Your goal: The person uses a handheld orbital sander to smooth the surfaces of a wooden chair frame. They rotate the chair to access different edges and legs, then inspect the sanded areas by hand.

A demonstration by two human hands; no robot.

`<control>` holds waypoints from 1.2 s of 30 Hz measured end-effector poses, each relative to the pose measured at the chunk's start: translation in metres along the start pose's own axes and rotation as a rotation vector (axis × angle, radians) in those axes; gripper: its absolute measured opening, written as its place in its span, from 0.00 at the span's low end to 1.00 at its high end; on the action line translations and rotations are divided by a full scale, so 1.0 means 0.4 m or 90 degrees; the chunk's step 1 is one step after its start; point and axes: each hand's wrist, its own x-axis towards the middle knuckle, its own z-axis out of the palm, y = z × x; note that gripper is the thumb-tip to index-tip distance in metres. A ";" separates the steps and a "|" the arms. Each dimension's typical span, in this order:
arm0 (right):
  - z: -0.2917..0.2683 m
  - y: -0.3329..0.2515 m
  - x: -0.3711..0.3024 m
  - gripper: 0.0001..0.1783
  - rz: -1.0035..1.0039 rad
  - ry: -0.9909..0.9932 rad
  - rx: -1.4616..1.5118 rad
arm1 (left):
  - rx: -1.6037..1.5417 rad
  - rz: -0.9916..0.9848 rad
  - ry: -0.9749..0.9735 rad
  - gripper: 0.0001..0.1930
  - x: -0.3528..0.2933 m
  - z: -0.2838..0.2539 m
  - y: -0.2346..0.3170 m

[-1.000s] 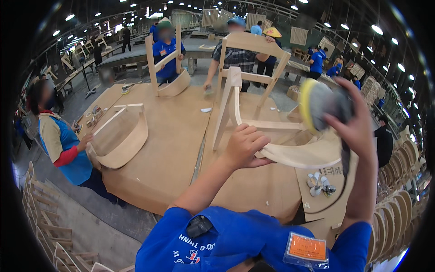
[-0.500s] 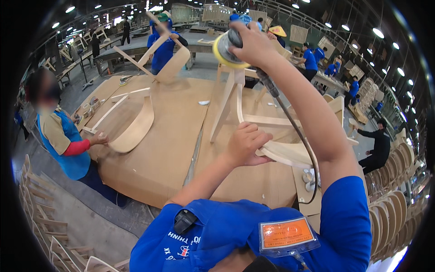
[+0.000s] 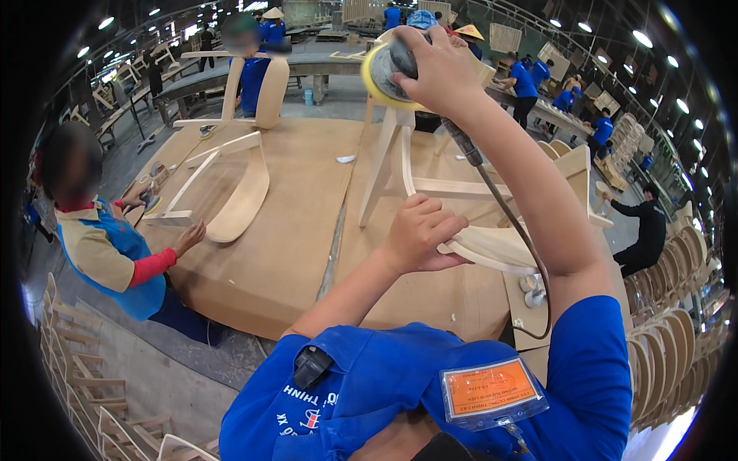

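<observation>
My right hand (image 3: 444, 73) is closed around a round power sander (image 3: 401, 65) with a yellow pad, raised at the far side of a pale wooden chair frame (image 3: 496, 244). The pad is tilted steeply, its lower edge at the top end of an upturned leg (image 3: 383, 169); whether they touch I cannot tell. A dark hose (image 3: 503, 207) runs from the sander down past my right forearm. Lower down, my left hand (image 3: 421, 237) grips the curved rail of the frame, fingers over the wood and thumb along its near side.
Brown sheeting (image 3: 307, 253) covers the worktable. At left, a co-worker (image 3: 115, 246) touches another chair frame (image 3: 244, 207), one hand at a sander (image 3: 152, 204). Across the table, a person stands behind a third frame (image 3: 273, 92). Stacked curved wooden parts (image 3: 665, 346) stand at right.
The sander has tilted further, showing more of its yellow pad. My left hand keeps its grip. The frame across the table has been turned, and the left co-worker's hand has shifted along theirs.
</observation>
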 end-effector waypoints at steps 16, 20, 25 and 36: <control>-0.025 -0.020 -0.001 0.38 0.031 -0.057 -0.013 | -0.009 0.005 -0.005 0.22 0.000 0.009 -0.010; -0.033 -0.029 -0.008 0.32 0.008 -0.026 0.047 | -0.006 0.004 0.003 0.22 0.001 0.009 -0.007; -0.031 -0.030 0.000 0.35 0.027 0.008 -0.008 | -0.003 0.000 -0.012 0.22 0.006 0.005 -0.008; -0.017 -0.011 0.020 0.30 0.012 0.032 -0.022 | 0.002 -0.020 -0.026 0.22 0.006 -0.005 0.000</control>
